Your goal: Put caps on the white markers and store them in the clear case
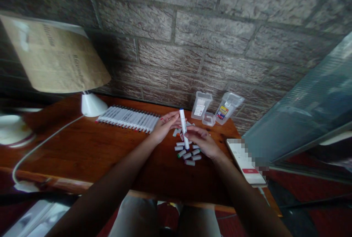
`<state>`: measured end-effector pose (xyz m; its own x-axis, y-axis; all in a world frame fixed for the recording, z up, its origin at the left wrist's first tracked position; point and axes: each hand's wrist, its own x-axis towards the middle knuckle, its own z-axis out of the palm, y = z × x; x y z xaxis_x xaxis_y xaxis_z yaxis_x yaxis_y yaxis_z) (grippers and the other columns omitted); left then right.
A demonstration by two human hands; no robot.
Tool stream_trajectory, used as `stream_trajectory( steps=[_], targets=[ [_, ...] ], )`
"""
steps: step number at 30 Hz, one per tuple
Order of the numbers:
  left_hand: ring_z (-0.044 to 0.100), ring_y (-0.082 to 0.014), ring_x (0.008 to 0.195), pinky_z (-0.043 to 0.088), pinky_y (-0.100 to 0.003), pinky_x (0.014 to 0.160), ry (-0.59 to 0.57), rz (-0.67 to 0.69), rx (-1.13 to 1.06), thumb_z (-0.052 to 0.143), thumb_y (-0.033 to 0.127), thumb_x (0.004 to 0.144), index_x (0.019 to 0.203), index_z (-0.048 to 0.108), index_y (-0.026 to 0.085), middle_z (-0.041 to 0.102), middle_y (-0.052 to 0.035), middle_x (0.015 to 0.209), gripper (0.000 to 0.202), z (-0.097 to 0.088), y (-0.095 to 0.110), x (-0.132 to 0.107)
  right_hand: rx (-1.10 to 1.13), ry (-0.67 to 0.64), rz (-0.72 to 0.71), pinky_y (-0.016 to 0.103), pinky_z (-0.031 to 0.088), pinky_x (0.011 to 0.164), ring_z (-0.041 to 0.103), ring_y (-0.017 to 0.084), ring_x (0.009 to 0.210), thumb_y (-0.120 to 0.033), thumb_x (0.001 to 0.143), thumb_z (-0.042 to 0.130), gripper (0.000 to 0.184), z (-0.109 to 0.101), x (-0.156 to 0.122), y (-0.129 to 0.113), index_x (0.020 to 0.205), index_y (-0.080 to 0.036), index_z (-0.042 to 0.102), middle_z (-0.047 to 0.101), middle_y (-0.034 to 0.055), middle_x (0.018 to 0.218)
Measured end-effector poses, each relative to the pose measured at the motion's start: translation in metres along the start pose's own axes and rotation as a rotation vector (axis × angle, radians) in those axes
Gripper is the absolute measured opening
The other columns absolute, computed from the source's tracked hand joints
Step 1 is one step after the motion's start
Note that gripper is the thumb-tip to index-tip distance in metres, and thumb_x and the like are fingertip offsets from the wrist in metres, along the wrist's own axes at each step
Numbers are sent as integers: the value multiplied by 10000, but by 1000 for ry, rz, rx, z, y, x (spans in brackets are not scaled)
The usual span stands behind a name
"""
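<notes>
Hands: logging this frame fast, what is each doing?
Left hand: closed on the white marker, near its top.
Right hand: closed on the marker's lower part.

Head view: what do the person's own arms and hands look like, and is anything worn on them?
Both arms are bare from the bottom edge of the picture to the wrists: no sleeves, gloves, watch or bracelet show. The left hand has nails painted red. The right hand shows no ring that I can make out; its nails are too small to tell.
</notes>
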<state>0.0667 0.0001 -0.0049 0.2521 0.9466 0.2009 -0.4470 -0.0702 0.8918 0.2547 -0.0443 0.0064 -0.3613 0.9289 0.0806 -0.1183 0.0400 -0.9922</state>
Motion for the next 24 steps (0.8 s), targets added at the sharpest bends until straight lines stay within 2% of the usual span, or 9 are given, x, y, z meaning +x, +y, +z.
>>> stream_trajectory(
  steps=[3,5,7,12,17,20,24],
  targets=[
    [751,-232,803,549,-289,679,60,29,77,776,593,738,1177,646,130,779,-132,932,651,-3,-3,3,27,100,-73,216,541,662,692,128,739,-331,719,833,251,-9,4,-2,931,-239,736,757,-19,841],
    [744,-219,735,525,-270,628,81,33,92,771,621,723,1169,638,120,778,-126,880,684,-5,-2,5,70,232,-145,207,526,622,674,120,694,-329,700,845,348,-16,9,-7,1015,-269,711,735,-45,785],
    [735,-211,688,503,-262,596,76,30,91,753,646,722,1173,632,114,774,-117,838,708,-7,1,5,61,307,-191,215,526,617,661,118,676,-307,663,865,453,-22,15,-17,1078,-283,682,731,-61,796],
    [703,-179,605,453,-247,555,64,25,89,723,673,727,1159,643,124,759,-83,764,704,-7,6,3,-152,380,-344,240,535,637,660,140,725,-357,646,858,434,-41,45,-66,1019,-263,658,724,-49,782],
    [673,-164,554,408,-241,522,62,24,88,726,665,721,1106,649,124,743,-70,714,669,-5,3,3,-369,571,-487,249,517,558,634,165,729,-493,677,793,342,-73,89,-119,835,-235,633,663,-14,747],
    [666,-159,545,402,-237,517,64,25,80,734,667,710,1086,647,123,737,-64,702,667,-4,4,3,-545,616,-447,256,517,554,623,160,696,-488,674,773,370,-88,108,-129,874,-209,635,657,5,774],
    [656,-146,528,400,-227,509,93,17,54,767,660,673,1056,632,130,734,-54,692,668,-5,6,3,-872,639,-293,289,545,643,658,163,692,-416,749,713,519,-88,118,-118,1201,-213,560,701,6,866]
  ],
)
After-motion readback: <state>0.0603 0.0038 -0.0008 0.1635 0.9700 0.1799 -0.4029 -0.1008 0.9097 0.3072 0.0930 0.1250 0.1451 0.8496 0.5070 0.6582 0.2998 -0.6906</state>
